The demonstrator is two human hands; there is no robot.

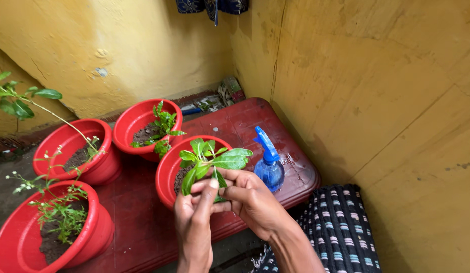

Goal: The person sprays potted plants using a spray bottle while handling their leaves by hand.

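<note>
Walls of cracked yellow plaster (376,101) fill most of the view, and the low dark-red plastic table (144,222) runs out of frame at the bottom, as does the nearest of four round red plastic pots (22,242). Soil in the middle red pot (167,174) is mostly hidden behind both hands. The left hand (194,215) and right hand (250,197) rise from below, fingers pinching the broad green leaves of the small plant (215,161), a blue plastic spray bottle (269,164) just beside.

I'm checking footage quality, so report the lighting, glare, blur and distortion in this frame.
Head view: soft, even daylight with only faint shadows; wet sheen on the red platform beside the blue spray bottle; both hands and the leafy plant are sharp; wide-angle bending shows toward the edges.
</note>
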